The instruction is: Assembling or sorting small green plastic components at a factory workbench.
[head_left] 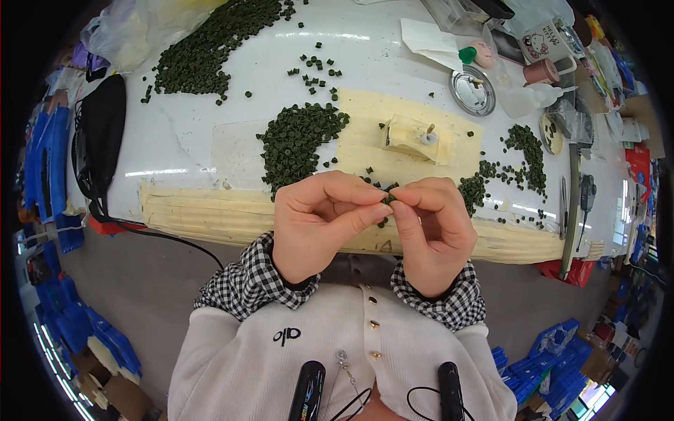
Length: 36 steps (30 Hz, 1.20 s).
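Near the front edge of the white table, my left hand and my right hand meet fingertip to fingertip. Between their pinched thumbs and forefingers is a small dark green part, mostly covered by the fingers. Just beyond my left hand lies a heap of the same little green parts. More of these pieces are spread beside my right hand. Behind the hands, a block wrapped in cream tape with a small upright pin stands on a cream taped sheet.
A larger green heap lies at the far left, near a clear plastic bag and a black pouch. Far right are a round metal dish, a squeeze bottle and a white mug. Cream tape covers the front edge.
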{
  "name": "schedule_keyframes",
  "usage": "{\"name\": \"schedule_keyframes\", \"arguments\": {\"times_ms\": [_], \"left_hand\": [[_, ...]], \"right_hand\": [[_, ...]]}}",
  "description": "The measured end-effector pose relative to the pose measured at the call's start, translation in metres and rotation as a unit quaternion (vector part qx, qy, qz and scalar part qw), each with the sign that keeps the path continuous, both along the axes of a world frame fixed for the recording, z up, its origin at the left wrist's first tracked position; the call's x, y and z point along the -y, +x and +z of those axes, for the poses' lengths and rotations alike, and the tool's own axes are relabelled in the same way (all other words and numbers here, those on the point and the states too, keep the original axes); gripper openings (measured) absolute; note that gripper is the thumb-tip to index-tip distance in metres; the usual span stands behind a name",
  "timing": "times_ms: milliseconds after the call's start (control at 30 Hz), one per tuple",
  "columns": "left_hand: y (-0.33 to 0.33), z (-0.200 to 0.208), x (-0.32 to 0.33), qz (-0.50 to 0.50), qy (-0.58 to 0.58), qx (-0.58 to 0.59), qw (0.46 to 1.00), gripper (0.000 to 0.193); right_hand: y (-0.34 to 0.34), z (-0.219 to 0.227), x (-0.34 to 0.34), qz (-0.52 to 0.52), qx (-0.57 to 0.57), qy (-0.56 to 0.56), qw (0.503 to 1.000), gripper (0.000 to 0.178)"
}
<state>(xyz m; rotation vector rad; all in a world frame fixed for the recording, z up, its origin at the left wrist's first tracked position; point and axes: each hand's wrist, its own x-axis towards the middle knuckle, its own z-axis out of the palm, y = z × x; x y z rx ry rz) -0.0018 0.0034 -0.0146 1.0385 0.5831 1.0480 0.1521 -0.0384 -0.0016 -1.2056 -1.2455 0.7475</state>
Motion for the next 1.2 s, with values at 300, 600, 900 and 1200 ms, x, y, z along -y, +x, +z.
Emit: {"name": "schedule_keyframes", "arguments": {"times_ms": [300,600,900,1200], "left_hand": [[0.001,-0.001,-0.003,0.017,0.008,0.020,1.000,0.017],[-0.007,0.010,-0.008,0.008,0.067,-0.085,0.994,0.017],[-0.004,0.014,-0.008,-0.009,-0.065,-0.012,0.998,0.015],[-0.005,0.001,-0.009,-0.010,0.009,-0.019,1.000,0.017]], "right_hand": [[0.001,-0.002,0.004,0.008,0.059,0.040,0.997,0.023],[0.010,-0.001,0.004,0.079,0.038,0.016,0.996,0.027],[0.008,-0.003,0.004,0.072,0.025,0.027,0.997,0.027],[0.008,-0.004,0.003,0.079,0.029,0.025,0.996,0.028]]}}
